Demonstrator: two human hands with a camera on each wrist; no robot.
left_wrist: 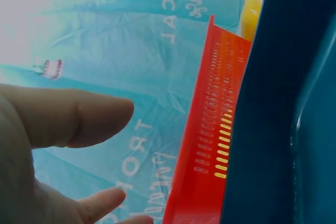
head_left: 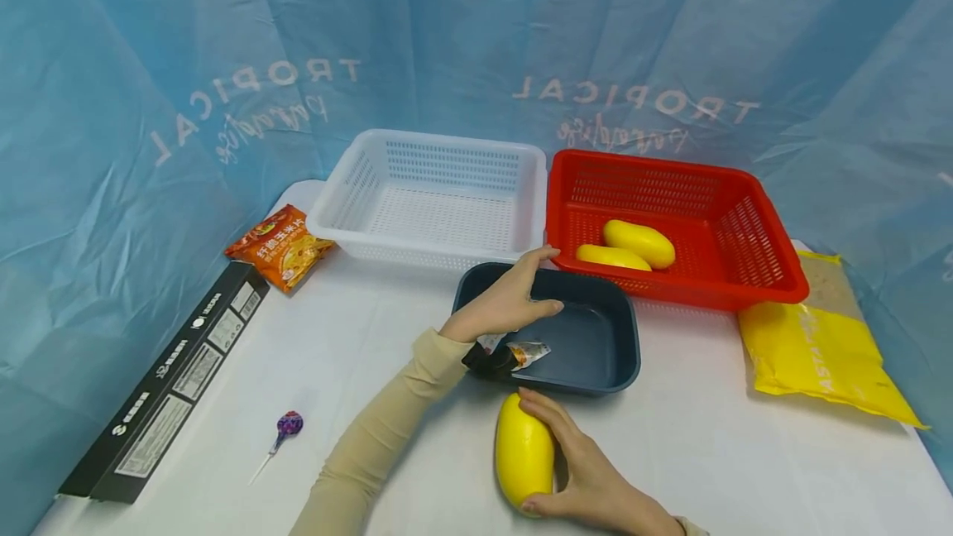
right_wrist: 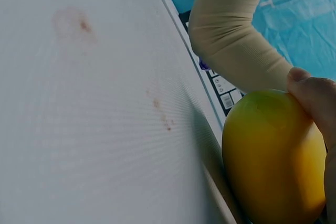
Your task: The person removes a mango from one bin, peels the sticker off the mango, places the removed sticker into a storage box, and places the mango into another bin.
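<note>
My right hand (head_left: 596, 474) grips a yellow mango (head_left: 521, 453) by its two ends, thumb at the near end and fingers at the far end. In the right wrist view the mango (right_wrist: 273, 156) has a greenish top with a fingertip on it. My left hand (head_left: 510, 300) reaches over the dark blue tray (head_left: 591, 346), fingers stretched towards the red basket (head_left: 744, 288) and holding nothing. The left wrist view shows its thumb (left_wrist: 89, 119) apart from the fingers. Small wrapped snacks (head_left: 529, 353) lie in the tray, partly hidden by the left wrist. Two more mangoes (head_left: 640, 243) lie in the red basket.
A white basket (head_left: 447, 209) stands behind the tray, beside the red one. An orange snack bag (head_left: 286, 246), a long black box (head_left: 167, 379) and a lollipop (head_left: 289, 424) lie at left. At right lies a yellow packet (head_left: 819, 350). A blue curtain (head_left: 476, 40) hangs behind.
</note>
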